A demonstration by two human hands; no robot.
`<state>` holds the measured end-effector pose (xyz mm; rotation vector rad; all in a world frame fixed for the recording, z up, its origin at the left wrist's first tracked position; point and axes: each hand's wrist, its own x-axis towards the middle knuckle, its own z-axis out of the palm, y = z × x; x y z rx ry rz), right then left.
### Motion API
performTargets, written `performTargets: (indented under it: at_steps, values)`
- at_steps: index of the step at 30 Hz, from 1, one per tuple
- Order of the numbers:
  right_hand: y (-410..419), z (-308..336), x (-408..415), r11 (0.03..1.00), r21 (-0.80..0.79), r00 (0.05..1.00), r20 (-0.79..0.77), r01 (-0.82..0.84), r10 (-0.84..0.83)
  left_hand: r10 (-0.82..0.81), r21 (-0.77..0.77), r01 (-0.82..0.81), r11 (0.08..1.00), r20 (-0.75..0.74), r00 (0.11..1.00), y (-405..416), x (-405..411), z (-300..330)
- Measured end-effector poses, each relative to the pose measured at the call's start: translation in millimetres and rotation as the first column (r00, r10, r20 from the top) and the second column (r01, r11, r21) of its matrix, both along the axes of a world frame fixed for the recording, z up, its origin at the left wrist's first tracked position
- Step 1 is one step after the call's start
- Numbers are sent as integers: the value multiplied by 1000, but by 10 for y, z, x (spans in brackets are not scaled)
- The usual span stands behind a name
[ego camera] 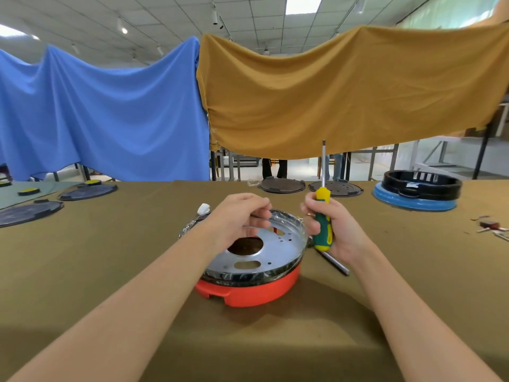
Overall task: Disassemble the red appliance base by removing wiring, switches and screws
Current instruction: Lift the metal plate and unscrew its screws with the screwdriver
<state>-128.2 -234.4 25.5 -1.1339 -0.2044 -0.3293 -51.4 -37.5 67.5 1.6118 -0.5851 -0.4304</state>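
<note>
The red appliance base (256, 292) sits in the middle of the table, tilted, with a shiny metal plate (278, 249) full of holes lying in its top. My left hand (239, 219) hovers over the plate's far rim, its fingers curled and pinching something thin; what it is I cannot make out. My right hand (333, 230) grips a green and yellow screwdriver (322, 216) just right of the base, with the shaft pointing straight up.
A metal rod (334, 261) lies on the table right of the base, and a white plug (203, 208) lies behind it. Dark round lids (30, 213) sit at the left and back. A black ring on a blue base (416, 194) stands at the back right, with small parts (490, 226) nearby.
</note>
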Motion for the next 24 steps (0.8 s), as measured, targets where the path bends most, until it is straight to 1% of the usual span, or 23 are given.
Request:
performTargets:
  at_steps: [2,3,7,9,13,17,22,24]
  values:
    - [60,-9,2,984,-169,998,15,59,-58,-17,-8,16,1000,-75,997,-66,-39,-6]
    - [82,-10,-2,972,-218,996,22,86,-83,-17,2,17,1000,-93,996,-96,-52,-6]
    - [103,-3,-17,944,-300,990,77,134,-117,-49,55,53,997,-77,996,-179,-101,-5]
    - [112,-9,-11,932,-321,984,104,170,-144,-60,64,64,996,-60,996,-206,-126,-8]
    - [118,-17,-2,913,-332,971,95,237,-217,-54,74,56,996,-28,998,-223,-144,-33]
    - [103,-3,-20,881,-412,973,100,231,-209,-27,106,26,994,7,1000,-225,-150,-25]
    - [100,8,-54,868,-447,976,76,215,-203,-37,180,29,983,41,998,-218,-165,-3]
    - [94,6,-47,863,-451,973,77,228,-217,-63,190,45,981,90,994,-178,-157,9]
